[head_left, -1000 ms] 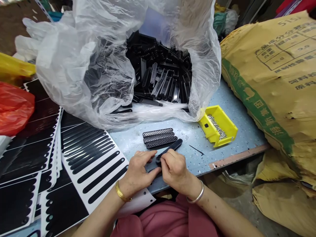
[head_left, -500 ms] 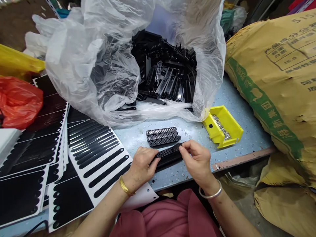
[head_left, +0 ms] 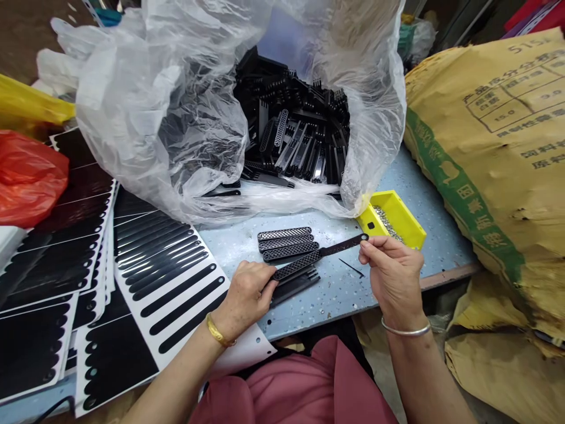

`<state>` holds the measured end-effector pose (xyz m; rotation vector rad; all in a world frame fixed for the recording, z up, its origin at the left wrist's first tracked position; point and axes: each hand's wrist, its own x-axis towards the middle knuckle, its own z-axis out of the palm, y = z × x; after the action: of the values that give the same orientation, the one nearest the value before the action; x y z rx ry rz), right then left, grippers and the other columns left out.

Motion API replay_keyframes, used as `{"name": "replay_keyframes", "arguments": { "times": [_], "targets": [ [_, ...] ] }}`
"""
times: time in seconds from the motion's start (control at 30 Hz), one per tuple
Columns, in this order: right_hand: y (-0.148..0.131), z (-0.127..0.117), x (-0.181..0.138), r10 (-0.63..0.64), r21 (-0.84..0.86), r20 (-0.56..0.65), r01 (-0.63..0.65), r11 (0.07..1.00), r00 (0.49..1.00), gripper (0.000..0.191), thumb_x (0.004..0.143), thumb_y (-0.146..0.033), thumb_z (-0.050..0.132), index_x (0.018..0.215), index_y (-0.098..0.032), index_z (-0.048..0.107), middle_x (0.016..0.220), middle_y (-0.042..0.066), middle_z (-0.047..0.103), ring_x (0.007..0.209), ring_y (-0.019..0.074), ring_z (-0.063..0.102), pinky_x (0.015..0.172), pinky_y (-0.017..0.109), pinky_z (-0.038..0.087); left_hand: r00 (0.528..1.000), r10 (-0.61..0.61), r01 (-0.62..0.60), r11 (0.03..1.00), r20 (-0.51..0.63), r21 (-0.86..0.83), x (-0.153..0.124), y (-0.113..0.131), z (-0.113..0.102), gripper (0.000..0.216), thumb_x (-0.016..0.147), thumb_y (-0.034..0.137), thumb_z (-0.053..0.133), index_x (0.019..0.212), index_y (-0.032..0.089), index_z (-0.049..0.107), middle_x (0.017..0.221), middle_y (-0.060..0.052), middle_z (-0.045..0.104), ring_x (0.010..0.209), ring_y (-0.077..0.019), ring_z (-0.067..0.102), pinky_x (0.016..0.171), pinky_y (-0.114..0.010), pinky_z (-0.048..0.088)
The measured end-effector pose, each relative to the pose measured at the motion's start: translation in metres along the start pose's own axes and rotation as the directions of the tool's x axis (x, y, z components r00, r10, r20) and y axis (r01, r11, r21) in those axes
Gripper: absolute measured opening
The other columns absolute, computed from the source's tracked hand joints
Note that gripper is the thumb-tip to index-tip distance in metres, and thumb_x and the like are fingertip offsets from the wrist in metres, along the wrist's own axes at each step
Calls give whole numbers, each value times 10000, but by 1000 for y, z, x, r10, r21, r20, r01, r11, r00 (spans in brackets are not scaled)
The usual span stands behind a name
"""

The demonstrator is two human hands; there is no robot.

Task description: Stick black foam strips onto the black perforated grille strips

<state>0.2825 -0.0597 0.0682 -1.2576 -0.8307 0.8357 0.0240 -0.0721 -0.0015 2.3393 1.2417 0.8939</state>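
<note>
Thumb and fingers of the left hand point(head_left: 248, 291) close on one end of a latticed black bar point(head_left: 299, 265), which lies left of the yellow bin point(head_left: 409, 221), nearer the person, and slants up toward it. From the end closer to the bin, a narrow black strip point(head_left: 343, 244) carries on in nearly the same line; whether bar and strip are joined, I cannot tell. The right hand point(head_left: 395, 274) is just in front of the bin and hides part of it, its thumb and forefinger pinched on the strip's end beside a round hole, the other fingers loosely bent.

Just below the bar, also left of the bin, is a toothed black piece point(head_left: 296, 287), its teeth pointing toward the bin's side; whether the left hand grips it too cannot be told. Three latticed bars point(head_left: 289, 242) lie side by side, touching, farther left of the bin than the strip. A thin black rod point(head_left: 351, 268) rests near the bin on the person's side. Small shiny metal parts point(head_left: 385, 219) fill the bottom of the bin, and behind it to the left a clear plastic bag point(head_left: 123, 118) gapes over heaped black parts point(head_left: 300, 135).
</note>
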Motion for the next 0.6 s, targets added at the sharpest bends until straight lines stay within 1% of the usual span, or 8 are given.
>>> {"name": "replay_keyframes", "arguments": {
  "times": [0.1, 0.2, 0.33, 0.37, 0.43, 0.47, 0.53, 0.6],
  "targets": [
    [-2, -7, 6, 40, 54, -50, -38, 998, 998, 135, 597, -154, 810, 640, -148, 683, 552, -24, 589, 487, 82, 515, 458, 212, 384, 1000, 6, -7, 999, 25, 41, 0, -1, 0, 132, 868, 145, 509, 911, 158, 633, 792, -76, 696, 752, -223, 636, 726, -388, 456],
    [-5, -16, 11, 43, 86, -88, -36, 996, 995, 159, 567, -144, 825, 634, -139, 681, 563, -10, 610, 503, 90, 543, 458, 207, 409, 999, 5, -9, 998, 52, 69, 1, -3, 1, 142, 864, 132, 510, 934, 152, 632, 806, -81, 695, 764, -230, 631, 730, -390, 454],
    [-8, -24, 11, 56, 77, -46, -52, 996, 997, 154, 623, -173, 822, 691, -144, 687, 602, 10, 654, 520, 114, 597, 468, 220, 464, 1000, -29, 29, 998, 5, 59, 0, -3, -1, 193, 865, 157, 528, 1029, 149, 629, 840, -80, 705, 775, -222, 640, 742, -375, 467],
    [-9, -25, 11, 66, 77, -30, -63, 995, 997, 153, 637, -180, 819, 703, -147, 685, 608, 10, 660, 522, 118, 606, 470, 225, 476, 999, -50, 51, 997, -10, 55, -1, -1, -3, 189, 865, 175, 537, 1027, 151, 631, 830, -75, 703, 760, -215, 640, 736, -366, 469],
    [-10, -27, 9, 82, 83, -6, -82, 993, 997, 158, 649, -185, 819, 714, -152, 679, 616, 6, 665, 524, 121, 615, 477, 231, 495, 995, -93, 94, 993, -20, 74, -4, 3, -8, 147, 864, 258, 576, 943, 154, 644, 772, -62, 685, 712, -206, 628, 713, -358, 462],
    [-10, -28, 9, 88, 88, 0, -88, 992, 996, 161, 650, -184, 820, 714, -152, 676, 616, 4, 665, 524, 121, 616, 480, 232, 500, 994, -109, 109, 989, -6, 104, -6, 6, -12, 172, 855, 322, 602, 877, 157, 645, 731, -54, 669, 683, -206, 616, 699, -360, 454],
    [-11, -30, 8, 95, 102, 14, -95, 990, 995, 162, 653, -183, 819, 713, -151, 672, 610, 1, 661, 527, 121, 617, 487, 234, 506, 990, -125, 111, 978, 70, 179, -10, 11, -17, 272, 826, 432, 636, 778, 164, 634, 674, -43, 636, 645, -208, 592, 684, -369, 436],
    [-12, -31, 7, 95, 120, 22, -97, 988, 995, 160, 656, -181, 816, 718, -154, 672, 602, -2, 656, 533, 124, 618, 487, 236, 506, 978, -121, 84, 973, 170, 214, -13, 16, -19, 286, 827, 446, 632, 758, 168, 628, 685, -45, 628, 655, -207, 588, 693, -370, 428]
  ]
}}
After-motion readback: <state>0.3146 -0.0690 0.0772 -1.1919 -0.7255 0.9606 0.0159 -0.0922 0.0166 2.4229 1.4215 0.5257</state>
